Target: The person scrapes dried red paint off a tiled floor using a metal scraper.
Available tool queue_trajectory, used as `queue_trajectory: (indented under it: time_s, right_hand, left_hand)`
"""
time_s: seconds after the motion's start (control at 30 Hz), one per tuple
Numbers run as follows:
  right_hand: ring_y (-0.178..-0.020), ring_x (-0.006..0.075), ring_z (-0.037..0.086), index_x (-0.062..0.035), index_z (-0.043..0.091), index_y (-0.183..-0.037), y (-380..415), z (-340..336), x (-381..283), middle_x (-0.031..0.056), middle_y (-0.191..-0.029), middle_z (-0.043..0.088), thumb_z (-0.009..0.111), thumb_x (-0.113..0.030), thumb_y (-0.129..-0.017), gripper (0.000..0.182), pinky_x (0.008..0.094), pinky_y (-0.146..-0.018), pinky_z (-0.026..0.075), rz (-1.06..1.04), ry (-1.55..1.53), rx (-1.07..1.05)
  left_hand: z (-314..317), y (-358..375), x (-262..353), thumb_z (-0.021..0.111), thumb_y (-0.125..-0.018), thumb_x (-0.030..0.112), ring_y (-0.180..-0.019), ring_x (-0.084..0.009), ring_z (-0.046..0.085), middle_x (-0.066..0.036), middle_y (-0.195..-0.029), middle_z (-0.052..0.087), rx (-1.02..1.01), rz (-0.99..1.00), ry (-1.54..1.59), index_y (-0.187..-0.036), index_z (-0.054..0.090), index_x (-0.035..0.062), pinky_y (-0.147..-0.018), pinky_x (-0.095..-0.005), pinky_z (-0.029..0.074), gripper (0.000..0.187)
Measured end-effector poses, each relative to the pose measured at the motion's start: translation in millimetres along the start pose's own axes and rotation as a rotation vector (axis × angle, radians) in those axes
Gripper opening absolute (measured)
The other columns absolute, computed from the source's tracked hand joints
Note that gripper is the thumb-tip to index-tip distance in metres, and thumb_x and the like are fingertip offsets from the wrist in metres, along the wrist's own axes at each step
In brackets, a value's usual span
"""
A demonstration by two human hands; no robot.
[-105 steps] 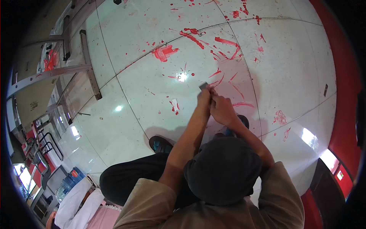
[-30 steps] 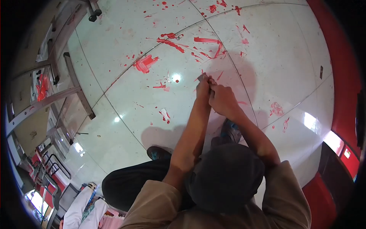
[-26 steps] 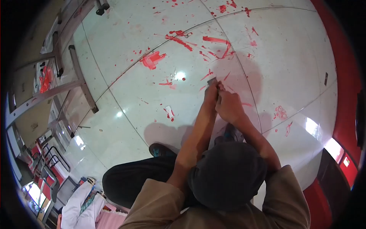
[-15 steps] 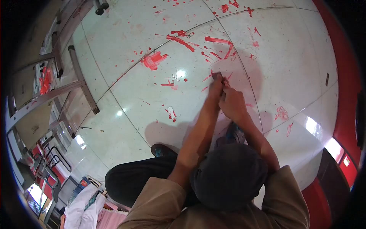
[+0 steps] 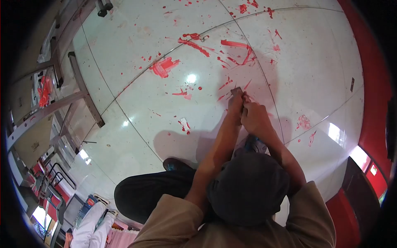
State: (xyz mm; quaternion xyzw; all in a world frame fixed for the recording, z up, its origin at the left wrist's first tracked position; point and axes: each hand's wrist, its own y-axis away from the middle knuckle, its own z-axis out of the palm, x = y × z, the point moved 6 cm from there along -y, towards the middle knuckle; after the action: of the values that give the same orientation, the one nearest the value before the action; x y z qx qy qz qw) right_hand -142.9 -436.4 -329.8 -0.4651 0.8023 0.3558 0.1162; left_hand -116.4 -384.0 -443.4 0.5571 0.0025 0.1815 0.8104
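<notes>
My left hand (image 5: pixel 236 102) is closed around a small, flat, dark piece with a straight edge (image 5: pixel 236 89), perhaps a scraper blade. It sticks out past the fingers, low over the tiled floor (image 5: pixel 215 111). Right beside it, my right hand (image 5: pixel 254 114) is also closed, its fingers against the left hand. What those right fingers grip is hidden. Red smears (image 5: pixel 226 84) mark the tiles just ahead of the hands. Farther forward lie a thick red patch (image 5: pixel 164 67) and several long streaks. A small white scrap with red on it (image 5: pixel 184 123) lies left of my forearms.
A metal frame with shelves (image 5: pixel 78 89) stands along the left side. Cloth and clothing (image 5: pixel 89 219) are piled at the lower left. A red wall (image 5: pixel 374 103) runs along the right, with a dark panel (image 5: pixel 359 180) near it. My shoe (image 5: pixel 175 164) rests on the floor.
Both hands have drawn slightly back toward my body. More of the flat dark piece now shows beyond my left fingers. The floor's red marks look the same.
</notes>
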Motion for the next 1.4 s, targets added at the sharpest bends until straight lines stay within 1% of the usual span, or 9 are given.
queue_trajectory:
  time_s: [0.07, 0.4, 0.43, 0.57, 0.7, 0.83, 0.9, 1.1, 1.4]
  right_hand:
    - [-0.087, 0.0432, 0.062, 0.0057, 0.062, -0.099, -7, -5, -7, 0.0304, -0.096, 0.062, 0.049, -0.013, -0.082, 0.028, 0.0475, -0.08, 0.05, 0.039, -0.028, -0.002]
    - [-0.08, 0.0463, 0.062, 0.008, 0.063, -0.085, -10, -7, -4, 0.0316, -0.082, 0.061, 0.046, -0.01, -0.082, 0.025, 0.0498, -0.081, 0.048, 0.046, -0.118, 0.017]
    - [-0.08, 0.0466, 0.062, 0.0082, 0.063, -0.085, -11, -5, -2, 0.0315, -0.081, 0.061, 0.046, -0.01, -0.082, 0.025, 0.0498, -0.081, 0.048, 0.035, -0.134, 0.026]
    - [-0.081, 0.0468, 0.061, 0.0087, 0.063, -0.079, 7, 8, 2, 0.0308, -0.077, 0.061, 0.046, -0.009, -0.082, 0.025, 0.0505, -0.08, 0.048, -0.026, -0.103, 0.075]
    - [-0.088, 0.0461, 0.061, 0.0101, 0.06, -0.104, -24, -7, -24, 0.0328, -0.095, 0.06, 0.046, -0.013, -0.083, 0.034, 0.05, -0.084, 0.047, 0.107, -0.183, -0.052]
    - [-0.083, 0.0465, 0.061, 0.0087, 0.059, -0.108, 9, 17, -18, 0.0309, -0.089, 0.062, 0.047, -0.014, -0.082, 0.036, 0.0505, -0.078, 0.05, -0.077, -0.127, -0.164]
    - [-0.085, 0.0461, 0.061, 0.0086, 0.059, -0.107, 7, 18, -22, 0.0315, -0.091, 0.061, 0.048, -0.013, -0.082, 0.035, 0.0504, -0.08, 0.049, 0.001, -0.113, -0.175]
    - [-0.083, 0.0479, 0.059, 0.0046, 0.061, -0.089, -4, 24, -24, 0.0303, -0.085, 0.06, 0.048, -0.017, -0.088, 0.026, 0.0518, -0.075, 0.046, 0.007, -0.144, -0.101]
    - [-0.085, 0.046, 0.06, 0.0057, 0.062, -0.088, -5, 13, -22, 0.0311, -0.087, 0.061, 0.05, -0.013, -0.081, 0.023, 0.0519, -0.078, 0.047, 0.042, -0.051, -0.126]
  left_hand:
    - [-3, -1, -1, 0.047, -0.097, 0.033, -0.056, -0.015, 0.049, -0.004, -0.065, 0.05, 0.024, -0.018, 0.004, -0.086, 0.053, 0.0011, -0.053, -0.0281, 0.045, 0.035]
    - [-1, -18, 13, 0.043, -0.099, 0.028, -0.055, -0.0155, 0.049, -0.005, -0.066, 0.051, -0.133, 0.082, -0.072, -0.086, 0.053, 0.0006, -0.053, -0.0282, 0.045, 0.032]
    - [-4, -20, 4, 0.044, -0.097, 0.029, -0.064, -0.0125, 0.048, -0.001, -0.069, 0.05, -0.144, 0.004, -0.042, -0.08, 0.049, 0.0091, -0.062, -0.0269, 0.043, 0.027]
    - [-28, -27, -24, 0.045, -0.099, 0.029, -0.056, -0.0147, 0.05, -0.005, -0.067, 0.053, -0.028, 0.005, 0.065, -0.087, 0.054, 0.0013, -0.05, -0.0282, 0.044, 0.032]
    - [-7, -27, 33, 0.049, -0.098, 0.033, -0.057, -0.0138, 0.05, -0.006, -0.07, 0.055, -0.091, 0.121, -0.008, -0.091, 0.055, 0.0018, -0.049, -0.0278, 0.044, 0.032]
    - [-53, -10, -27, 0.048, -0.096, 0.027, -0.056, -0.0138, 0.049, -0.003, -0.066, 0.052, 0.056, -0.04, 0.206, -0.084, 0.054, 0.0054, -0.051, -0.0284, 0.043, 0.026]
    - [-53, -4, -2, 0.047, -0.094, 0.023, -0.057, -0.0141, 0.049, -0.003, -0.065, 0.052, -0.138, 0.377, -0.156, -0.08, 0.053, 0.0062, -0.052, -0.0283, 0.042, 0.023]
    - [-47, -15, 3, 0.046, -0.093, 0.019, -0.058, -0.0146, 0.05, -0.004, -0.067, 0.052, -0.028, 0.05, 0.068, -0.078, 0.054, 0.0056, -0.052, -0.0271, 0.041, 0.021]
    - [-30, -16, -1, 0.044, -0.091, 0.018, -0.055, -0.0119, 0.043, 0.0, -0.062, 0.047, -0.051, 0.014, 0.054, -0.075, 0.05, 0.0098, -0.053, -0.0276, 0.037, 0.019]
